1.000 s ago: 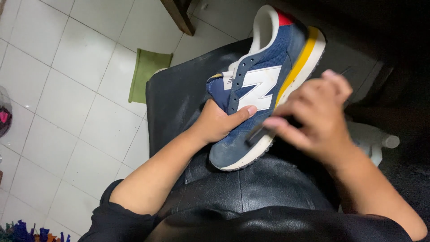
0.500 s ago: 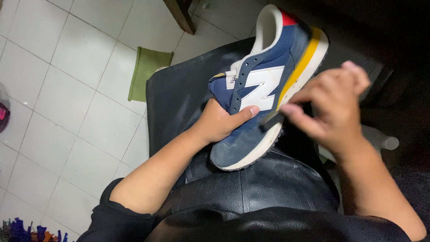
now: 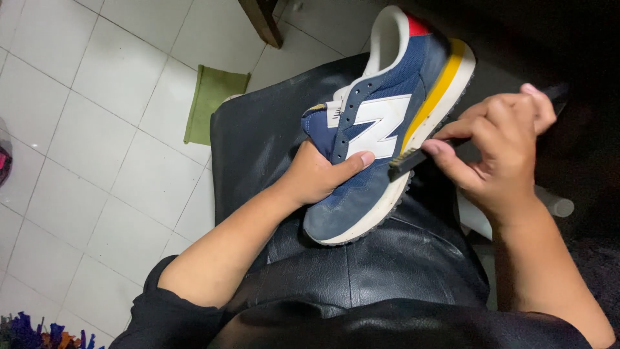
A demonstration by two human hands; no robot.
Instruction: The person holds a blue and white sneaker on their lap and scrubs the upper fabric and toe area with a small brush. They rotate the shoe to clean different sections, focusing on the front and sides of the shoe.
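With the left hand (image 3: 316, 178) clasping the shoe (image 3: 381, 129) firmly, the right hand (image 3: 504, 152) pinching the brush (image 3: 413, 158) should keep bristles flat along the sole edge.

The sneaker (image 3: 381, 129) is navy blue with a large white emblem on its side, white laces, a white lining, a red heel tab and a white sole carrying a yellow wedge at the heel. It rests tilted on its side over a lap — toe toward the wearer, heel away. The brush (image 3: 413, 158) is small and dark; its bristled head touches the white sole edge just below the yellow wedge — the handle is mostly hidden.
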